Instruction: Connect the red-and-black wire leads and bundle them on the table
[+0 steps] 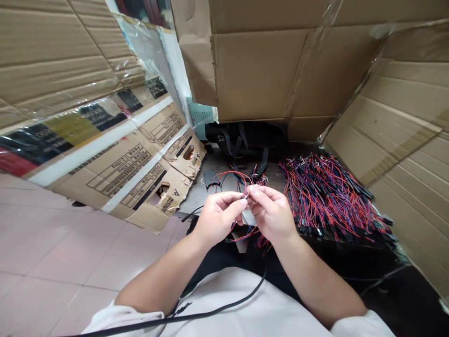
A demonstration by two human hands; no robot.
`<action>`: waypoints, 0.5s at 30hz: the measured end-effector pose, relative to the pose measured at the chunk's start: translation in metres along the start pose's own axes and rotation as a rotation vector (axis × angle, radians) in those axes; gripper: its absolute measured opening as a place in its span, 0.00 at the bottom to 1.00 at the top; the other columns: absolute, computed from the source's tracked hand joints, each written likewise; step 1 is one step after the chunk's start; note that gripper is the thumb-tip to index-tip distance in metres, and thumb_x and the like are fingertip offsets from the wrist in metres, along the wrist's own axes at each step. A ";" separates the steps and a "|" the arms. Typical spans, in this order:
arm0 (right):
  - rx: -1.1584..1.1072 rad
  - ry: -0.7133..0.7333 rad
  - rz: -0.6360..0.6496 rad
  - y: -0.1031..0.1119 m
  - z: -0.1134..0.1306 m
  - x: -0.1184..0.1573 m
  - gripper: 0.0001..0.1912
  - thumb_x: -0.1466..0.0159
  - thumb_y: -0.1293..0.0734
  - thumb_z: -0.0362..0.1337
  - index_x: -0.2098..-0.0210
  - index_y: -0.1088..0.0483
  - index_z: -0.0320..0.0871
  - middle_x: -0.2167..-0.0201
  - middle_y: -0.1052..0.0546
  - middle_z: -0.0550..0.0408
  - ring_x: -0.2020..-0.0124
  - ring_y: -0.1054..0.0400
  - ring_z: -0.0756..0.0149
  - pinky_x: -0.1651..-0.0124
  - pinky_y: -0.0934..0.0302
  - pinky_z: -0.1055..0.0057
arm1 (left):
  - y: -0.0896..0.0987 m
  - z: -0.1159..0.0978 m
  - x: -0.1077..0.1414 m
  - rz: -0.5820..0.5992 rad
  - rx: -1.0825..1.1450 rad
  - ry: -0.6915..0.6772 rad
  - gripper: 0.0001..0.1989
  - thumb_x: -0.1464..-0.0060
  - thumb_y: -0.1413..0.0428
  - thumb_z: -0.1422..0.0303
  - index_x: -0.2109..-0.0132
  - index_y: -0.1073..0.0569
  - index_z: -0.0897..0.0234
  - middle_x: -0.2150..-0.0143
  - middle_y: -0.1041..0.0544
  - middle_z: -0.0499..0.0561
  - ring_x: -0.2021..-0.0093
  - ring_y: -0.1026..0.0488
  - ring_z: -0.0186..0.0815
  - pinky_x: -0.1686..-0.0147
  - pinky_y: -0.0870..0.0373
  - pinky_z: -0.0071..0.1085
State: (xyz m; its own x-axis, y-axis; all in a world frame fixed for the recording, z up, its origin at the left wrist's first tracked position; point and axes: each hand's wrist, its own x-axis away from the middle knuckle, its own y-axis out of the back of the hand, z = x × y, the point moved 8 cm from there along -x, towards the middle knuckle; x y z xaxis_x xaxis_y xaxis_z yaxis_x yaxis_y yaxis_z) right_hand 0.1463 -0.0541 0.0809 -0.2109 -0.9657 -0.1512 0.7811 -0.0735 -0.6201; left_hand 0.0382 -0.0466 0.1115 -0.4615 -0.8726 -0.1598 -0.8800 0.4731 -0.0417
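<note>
My left hand (221, 214) and my right hand (271, 210) meet over the near edge of the dark table, both with thumb and fingers pinched. Between their fingertips runs a thin red and black wire harness (231, 173), which loops up behind the left hand. The tiny part where the fingertips meet is too small to make out. More red and blue wires (242, 237) hang below my hands near my lap. Just behind the right hand lie some loose wires with bare or white ends (261, 178).
A big pile of red, blue and black wires (329, 196) covers the table's right side. A black bag (252, 138) sits at the back. Cardboard panels (266, 70) stand behind and on both sides. A black cable (217, 311) crosses my lap.
</note>
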 end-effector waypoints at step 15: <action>0.994 1.103 0.657 -0.052 0.086 0.022 0.11 0.40 0.35 0.24 0.59 0.27 0.40 0.63 0.23 0.45 0.59 0.27 0.58 0.51 0.32 0.52 | 0.005 -0.056 0.008 0.126 -0.678 -0.532 0.08 0.44 0.47 0.74 0.69 0.24 0.69 0.76 0.31 0.48 0.75 0.36 0.28 0.75 0.38 0.25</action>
State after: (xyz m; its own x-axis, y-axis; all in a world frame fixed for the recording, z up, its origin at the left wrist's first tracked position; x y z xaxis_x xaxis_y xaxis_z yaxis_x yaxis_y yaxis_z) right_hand 0.1518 -0.0930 0.1760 0.3397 -0.2883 -0.8952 0.8607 -0.2885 0.4195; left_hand 0.0241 -0.0576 0.1656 -0.5949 -0.5663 -0.5704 -0.7812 0.2403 0.5761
